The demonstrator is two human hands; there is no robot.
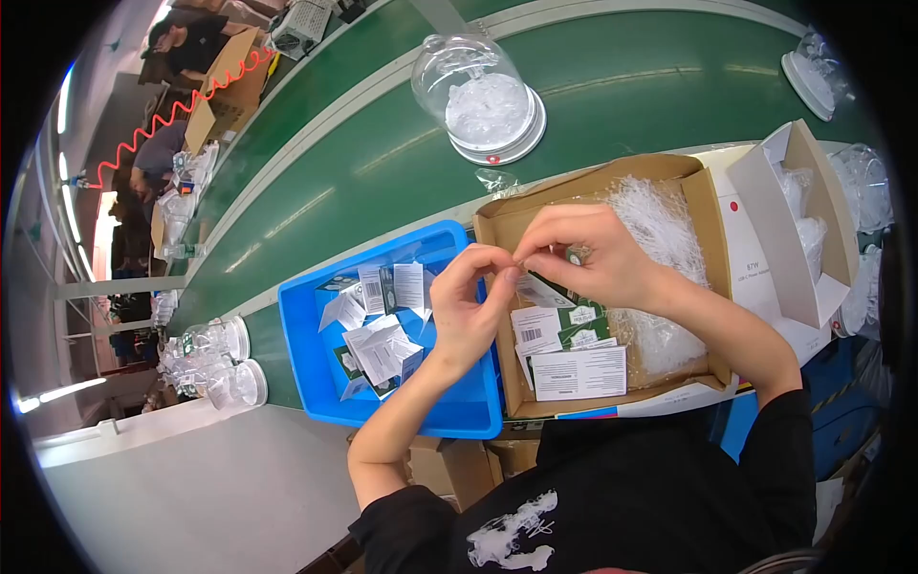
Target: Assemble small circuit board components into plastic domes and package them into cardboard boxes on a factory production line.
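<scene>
- Printed cards (579, 373) lie in a cardboard tray (502, 228), below the hands.
- Left hand (469, 311) and right hand (601, 256): fingertips drawn together, meeting; I cannot tell what they grip.
- White strands (655, 225) fill the tray's right, partly behind the right forearm.
- Left: blue bin (308, 368) with folded leaflets (378, 352).
- Beyond: clear jar (486, 107) on green counter (344, 206).

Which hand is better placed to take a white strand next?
Probably the right hand: it is over the cardboard tray, close to the white strands, while the left hand is nearer the blue bin.
</scene>
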